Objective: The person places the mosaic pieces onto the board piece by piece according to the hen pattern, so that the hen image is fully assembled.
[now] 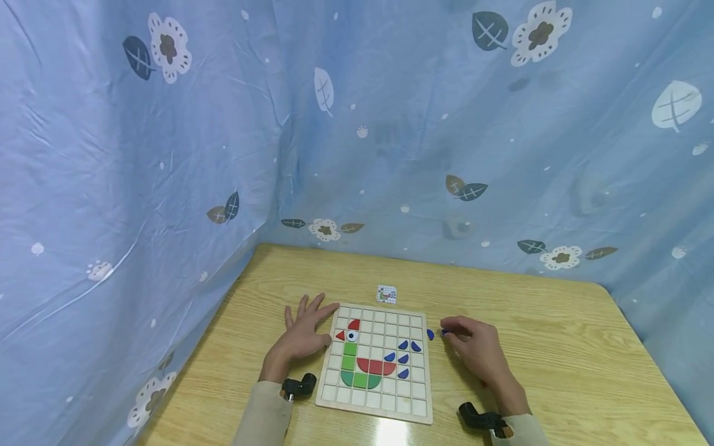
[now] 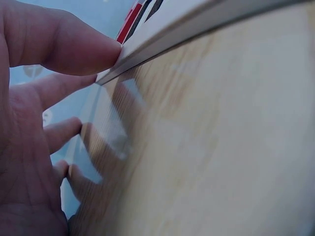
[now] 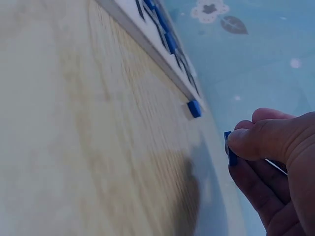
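Observation:
A square wooden grid board (image 1: 390,396) lies on the table, bearing flat coloured pieces arranged like a bird. Red, green and blue pieces and an eye piece sit in its cells. My left hand (image 1: 301,337) rests at the board's left edge, its thumb (image 2: 83,46) and forefinger touching the rim and the other fingers spread. To the right of the board, my right hand (image 1: 480,347) pinches a blue half-round piece (image 3: 230,148) between thumb and fingers, above the table. Another blue half-round piece (image 1: 430,334) lies on the table by the board's right edge.
Behind the board lies a small picture card (image 1: 387,294) showing a similar bird on a grid. The wooden table (image 1: 574,347) reaches back to a blue patterned curtain (image 1: 390,124), which also hangs along the left side. Each wrist wears a black camera mount (image 1: 480,418).

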